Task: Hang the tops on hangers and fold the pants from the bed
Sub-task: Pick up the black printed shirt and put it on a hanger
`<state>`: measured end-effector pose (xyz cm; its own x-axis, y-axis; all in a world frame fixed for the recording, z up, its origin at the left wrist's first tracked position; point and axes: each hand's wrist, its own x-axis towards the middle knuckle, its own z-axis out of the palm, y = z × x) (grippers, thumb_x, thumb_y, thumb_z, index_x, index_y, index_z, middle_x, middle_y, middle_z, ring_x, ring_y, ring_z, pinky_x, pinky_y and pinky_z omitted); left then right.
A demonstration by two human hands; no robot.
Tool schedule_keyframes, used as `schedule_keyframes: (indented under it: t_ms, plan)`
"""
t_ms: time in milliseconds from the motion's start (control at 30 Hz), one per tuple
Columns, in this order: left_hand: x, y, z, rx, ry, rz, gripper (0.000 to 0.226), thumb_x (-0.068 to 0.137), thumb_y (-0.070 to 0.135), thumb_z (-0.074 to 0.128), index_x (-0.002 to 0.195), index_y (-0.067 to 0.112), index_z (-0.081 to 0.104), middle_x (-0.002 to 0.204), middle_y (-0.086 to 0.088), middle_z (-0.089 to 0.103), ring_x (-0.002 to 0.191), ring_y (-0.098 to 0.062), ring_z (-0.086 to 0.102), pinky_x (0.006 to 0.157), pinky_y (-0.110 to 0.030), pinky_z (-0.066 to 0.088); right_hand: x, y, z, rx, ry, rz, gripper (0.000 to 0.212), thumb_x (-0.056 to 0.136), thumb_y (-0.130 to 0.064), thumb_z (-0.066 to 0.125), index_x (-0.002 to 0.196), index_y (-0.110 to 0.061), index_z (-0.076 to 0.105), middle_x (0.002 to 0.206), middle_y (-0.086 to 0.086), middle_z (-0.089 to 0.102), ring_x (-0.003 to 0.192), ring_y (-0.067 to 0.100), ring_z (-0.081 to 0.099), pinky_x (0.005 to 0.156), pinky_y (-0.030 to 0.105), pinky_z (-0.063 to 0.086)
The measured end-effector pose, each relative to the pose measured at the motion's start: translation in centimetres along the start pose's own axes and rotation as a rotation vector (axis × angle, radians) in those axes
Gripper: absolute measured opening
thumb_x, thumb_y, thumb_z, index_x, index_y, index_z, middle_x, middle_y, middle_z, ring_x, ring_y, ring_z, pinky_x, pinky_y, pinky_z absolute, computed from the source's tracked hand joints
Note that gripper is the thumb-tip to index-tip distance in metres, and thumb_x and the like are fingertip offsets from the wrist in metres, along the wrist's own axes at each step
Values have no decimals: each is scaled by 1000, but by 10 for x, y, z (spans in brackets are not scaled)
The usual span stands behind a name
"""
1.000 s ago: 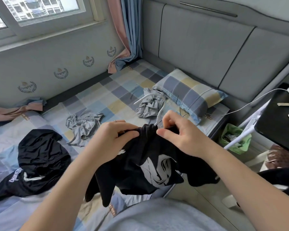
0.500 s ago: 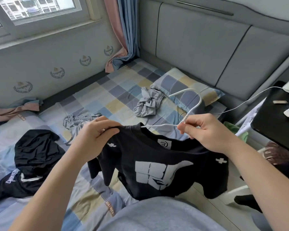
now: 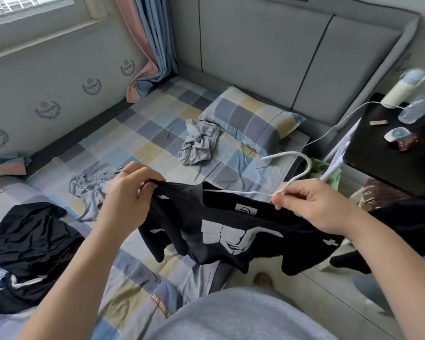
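Note:
A black top with a white print (image 3: 231, 231) hangs spread between my hands above the bed's edge. My left hand (image 3: 128, 192) pinches its left shoulder. My right hand (image 3: 312, 204) grips the neck of a white hanger (image 3: 302, 168), whose arm runs inside the collar while its hook curves up to the right. On the checked bed (image 3: 145, 143) lie a black garment with white lettering (image 3: 30, 246) at the left, a crumpled grey garment (image 3: 91, 187) behind my left hand, and another grey garment (image 3: 199, 146) beside the pillow.
A checked pillow (image 3: 250, 119) leans on the grey padded headboard (image 3: 280, 57). A black bedside table (image 3: 398, 148) at the right holds bottles and small items, with a white cable (image 3: 334, 128) running to the bed. Dark clothing lies at the right edge. Curtains hang in the far corner.
The bunched black top has been opened out flat between my hands. The white hanger has come into view, its arm inside the collar. The camera has tilted down slightly.

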<state>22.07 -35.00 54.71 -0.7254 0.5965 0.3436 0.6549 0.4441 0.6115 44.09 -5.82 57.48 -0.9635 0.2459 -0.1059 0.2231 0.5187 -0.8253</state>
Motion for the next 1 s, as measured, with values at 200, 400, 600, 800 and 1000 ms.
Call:
schedule_keyframes:
  t_ms: [200,400,600,800,1000]
  plan:
    - [18,26,30,-103,-153,46,40,86,-18,61,86,22,66,100,6,57,90,-9,56,81,-38,51,-47,8,6,55,265,72,32,86,-50,63,75,-22,73,68,11,62,50,12,50,54,26,45]
    - [31,76,73,-71,-487,206,33,91,30,70,120,38,57,123,14,53,116,-7,43,97,-33,36,-113,20,0,113,403,111,36,95,-22,66,70,-47,71,61,-15,59,47,4,53,47,16,45]
    - [11,173,144,-132,-655,494,18,98,14,61,112,23,68,97,29,53,96,11,52,83,-7,39,-199,33,-20,158,547,189,24,95,-26,66,76,-12,72,63,6,54,53,4,51,52,23,54]
    - [-48,277,220,-399,-829,518,40,99,2,56,93,41,50,86,28,56,76,3,55,69,-8,40,-325,67,-53,120,751,350,16,93,-32,70,78,-36,73,73,-8,66,70,12,63,71,21,47]
    - [-87,366,289,-521,-885,561,37,100,9,56,94,45,55,80,19,59,65,-4,56,63,-20,47,-493,120,-67,127,829,623,30,91,-33,73,117,-45,64,115,-23,68,113,-4,61,95,23,44]
